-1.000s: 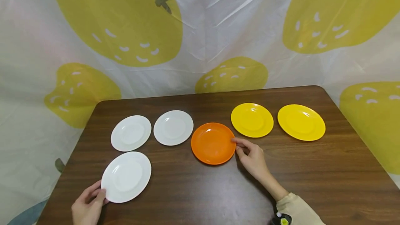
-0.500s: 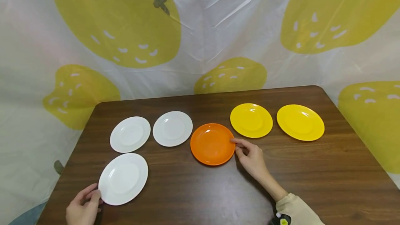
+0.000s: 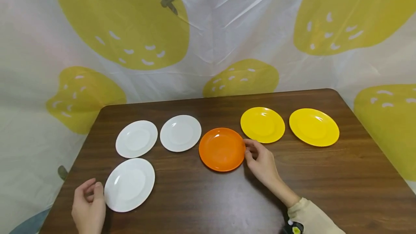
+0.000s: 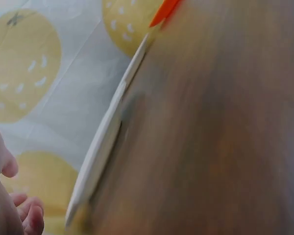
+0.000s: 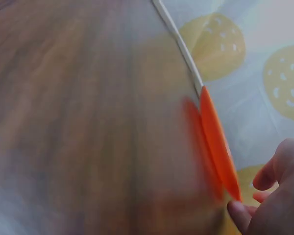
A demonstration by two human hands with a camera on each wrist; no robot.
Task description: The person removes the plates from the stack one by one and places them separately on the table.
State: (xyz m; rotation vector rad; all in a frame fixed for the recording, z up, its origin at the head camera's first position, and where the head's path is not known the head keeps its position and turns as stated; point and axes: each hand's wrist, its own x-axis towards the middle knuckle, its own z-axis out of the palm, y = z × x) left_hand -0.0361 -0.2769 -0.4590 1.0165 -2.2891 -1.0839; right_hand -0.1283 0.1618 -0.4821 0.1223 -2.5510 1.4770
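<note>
Flat on the wooden table lies an orange plate point(image 3: 222, 150), its right rim beside the fingertips of my right hand point(image 3: 264, 164). From the right wrist view, the thumb point(image 5: 239, 215) is at or against the orange rim, while the other fingers stand apart from it. My left hand point(image 3: 88, 205), loosely curled, is just left of the nearest white plate point(image 3: 130, 185) and holds nothing. The left wrist view shows a gap between those fingers point(image 4: 32, 215) and the white plates' edges point(image 4: 95, 147).
Two more white plates, the back left one point(image 3: 136, 139) and its neighbour point(image 3: 180, 133), lie farther back. At the back right are two yellow plates, one inner point(image 3: 262, 125) and one outer point(image 3: 313, 127). A lemon-printed cloth point(image 3: 201, 39) hangs behind the table point(image 3: 208, 198).
My left hand has let go of the nearest white plate, which shifted slightly left. My right index finger has come off the top of the orange plate's rim.
</note>
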